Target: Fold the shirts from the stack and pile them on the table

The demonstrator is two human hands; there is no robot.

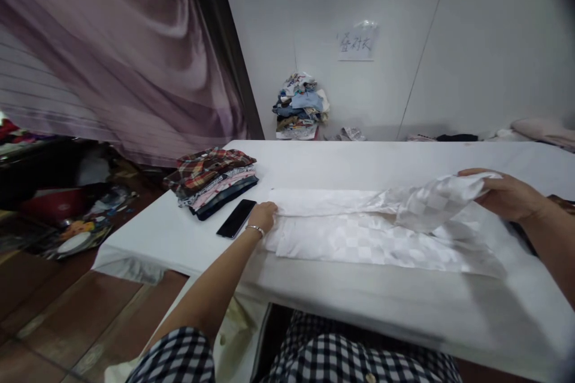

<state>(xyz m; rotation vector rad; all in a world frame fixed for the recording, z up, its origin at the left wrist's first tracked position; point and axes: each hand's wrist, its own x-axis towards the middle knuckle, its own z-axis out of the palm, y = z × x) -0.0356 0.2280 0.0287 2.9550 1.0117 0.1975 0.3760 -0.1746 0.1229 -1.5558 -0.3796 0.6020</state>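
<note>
Right grip (510, 196), at the right of the frame, pinches a raised fold of the white checked garment (341, 239) between thumb and fingers. Left grip (262, 217), near the centre, touches the garment's left end; I cannot tell whether it pinches the edge or only presses on it. The garment lies lengthwise across the white-covered surface (309, 161), from the centre towards the right of the frame, its upper layer creased and held up at the right end.

By its sheen and loose creases it should handle as light, limp and rather slippery, with little to break. Good holds would be the corners and layer ends, with fingers reaching under the whole fold so that layers do not slide apart.

Handwriting on the paper sign (358, 40), top centre-right, appears to read 叠衬衣. No brand can be read on the dark-screened smartphone (237, 219) left of centre, or on the folded clothes stack (215, 176) just beyond it.
</note>
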